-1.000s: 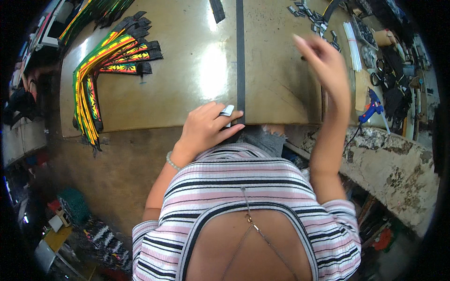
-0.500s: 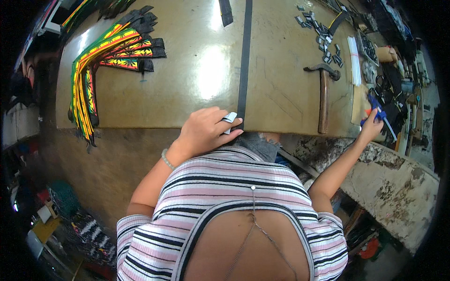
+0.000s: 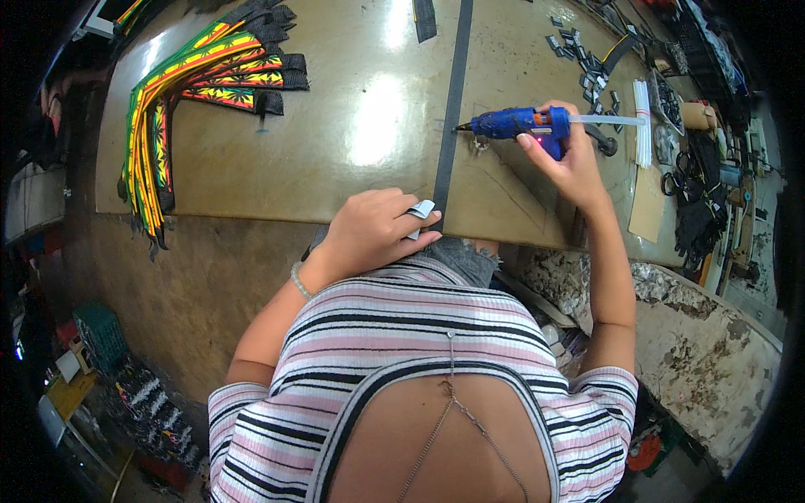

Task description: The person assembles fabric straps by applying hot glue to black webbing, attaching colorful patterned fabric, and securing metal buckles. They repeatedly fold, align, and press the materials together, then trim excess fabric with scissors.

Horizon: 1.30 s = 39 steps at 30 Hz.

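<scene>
A long black strap (image 3: pixel 459 71) runs up the table from its front edge. My left hand (image 3: pixel 369 225) is closed at that edge, with thumb and index finger pinching the strap's near end. A small folded white tag (image 3: pixel 422 208) is tucked between its fingers. My right hand (image 3: pixel 579 168) grips a blue hot glue gun (image 3: pixel 511 123), a whitish glue stick (image 3: pixel 608 120) jutting from its back. The dark nozzle points left, at the strap's right side; whether it touches cannot be seen.
Patterned green, yellow and red straps (image 3: pixel 151 126) with black ends lie in a bent bundle at the left. Small dark buckles (image 3: pixel 587 71), a hammer (image 3: pixel 605 144) partly hidden by my hand, white glue sticks (image 3: pixel 643 147), scissors (image 3: pixel 671 183) and black gloves (image 3: pixel 700 210) lie at the right.
My right hand has brought the glue gun from the table's right side leftward to the black strap. My left hand keeps its pinch at the edge. The view has shifted slightly.
</scene>
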Tool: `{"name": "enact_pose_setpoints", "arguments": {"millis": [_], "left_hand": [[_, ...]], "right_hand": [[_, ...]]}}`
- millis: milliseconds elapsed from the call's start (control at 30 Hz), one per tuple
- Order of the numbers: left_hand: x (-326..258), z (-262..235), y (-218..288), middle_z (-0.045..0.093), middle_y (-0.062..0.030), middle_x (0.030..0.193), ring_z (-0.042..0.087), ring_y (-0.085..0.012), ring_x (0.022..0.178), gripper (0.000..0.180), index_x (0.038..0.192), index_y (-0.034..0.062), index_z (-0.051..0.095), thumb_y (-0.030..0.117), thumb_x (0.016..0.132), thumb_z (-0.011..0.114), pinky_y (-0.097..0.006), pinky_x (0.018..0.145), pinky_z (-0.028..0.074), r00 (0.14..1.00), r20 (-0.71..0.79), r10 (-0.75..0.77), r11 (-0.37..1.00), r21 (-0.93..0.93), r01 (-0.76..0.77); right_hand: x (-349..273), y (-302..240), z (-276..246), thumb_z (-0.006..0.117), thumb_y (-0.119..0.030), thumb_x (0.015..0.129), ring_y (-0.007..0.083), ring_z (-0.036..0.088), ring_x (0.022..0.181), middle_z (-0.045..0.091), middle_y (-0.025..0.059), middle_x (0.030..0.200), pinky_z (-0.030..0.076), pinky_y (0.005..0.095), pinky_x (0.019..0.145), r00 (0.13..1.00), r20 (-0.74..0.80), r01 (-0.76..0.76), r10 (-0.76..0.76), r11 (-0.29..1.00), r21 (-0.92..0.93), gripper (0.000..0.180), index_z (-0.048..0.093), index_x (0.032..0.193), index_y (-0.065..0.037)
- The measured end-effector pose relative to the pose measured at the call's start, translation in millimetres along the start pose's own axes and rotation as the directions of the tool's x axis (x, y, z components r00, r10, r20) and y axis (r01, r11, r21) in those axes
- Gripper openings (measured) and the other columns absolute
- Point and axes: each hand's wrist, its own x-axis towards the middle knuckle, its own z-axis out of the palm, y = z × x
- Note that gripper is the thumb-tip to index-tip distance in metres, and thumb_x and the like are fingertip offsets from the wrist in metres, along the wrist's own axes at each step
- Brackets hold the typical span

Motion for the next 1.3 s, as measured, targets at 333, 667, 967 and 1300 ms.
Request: {"name": "enact_pose_setpoints", "arguments": {"millis": [333, 667, 967, 1300], "left_hand": [[-0.7, 1.0, -0.6, 0.058, -0.0019, 0.070, 0.057, -0.0195, 0.061, 0.020, 0.090, 0.0128, 0.073, 0.023, 0.074, 0.081, -0.032, 0.054, 0.045, 1.000, 0.004, -0.009, 1.000, -0.009, 0.009], [-2.4, -5.7, 3.1, 0.055, -0.0052, 0.071, 0.055, -0.0227, 0.062, 0.032, 0.103, 0.0131, 0.072, 0.029, 0.077, 0.079, -0.034, 0.055, 0.046, 0.999, -0.025, -0.031, 0.998, -0.049, 0.030], [-29.0, -166.6, -98.7, 0.069, -0.0169, 0.098, 0.065, -0.0196, 0.093, 0.029, 0.114, 0.0002, 0.067, 0.021, 0.094, 0.062, -0.032, 0.083, 0.050, 0.391, -0.866, -0.312, 0.759, 0.021, 0.651], [-47.1, -234.0, -161.3, 0.060, -0.0244, 0.122, 0.058, -0.0409, 0.110, 0.045, 0.110, 0.0161, 0.074, 0.052, 0.084, 0.068, -0.045, 0.092, 0.048, 0.515, -0.783, -0.349, 0.202, 0.474, 0.857]], "right_hand": [[17.6, 0.5, 1.1, 0.076, -0.030, 0.085, 0.0298, 0.070, 0.079, 0.070, 0.0150, 0.095, 0.054, 0.0352, 0.071, 0.999, 0.021, 0.030, -0.028, 0.993, -0.117, 0.052, 0.046, 0.120, -0.006], [-0.1, -18.6, -14.0, 0.068, -0.013, 0.088, 0.0316, 0.069, 0.093, 0.069, 0.0154, 0.109, 0.056, 0.0346, 0.076, 0.806, 0.136, 0.542, -0.576, 0.627, -0.559, 0.042, 0.056, 0.128, -0.007], [-160.5, 149.9, -140.9, 0.056, -0.050, 0.095, 0.0335, 0.065, 0.094, 0.068, 0.0221, 0.099, 0.048, 0.0439, 0.084, 0.371, -0.916, -0.715, 0.156, 0.677, -0.175, 0.058, 0.059, 0.117, 0.003], [-180.4, 55.5, -124.7, 0.054, -0.050, 0.098, 0.0189, 0.063, 0.081, 0.067, 0.0131, 0.094, 0.050, 0.0298, 0.078, 0.557, -0.578, -0.731, 0.596, 0.682, -0.001, 0.058, 0.061, 0.113, 0.006]]}}
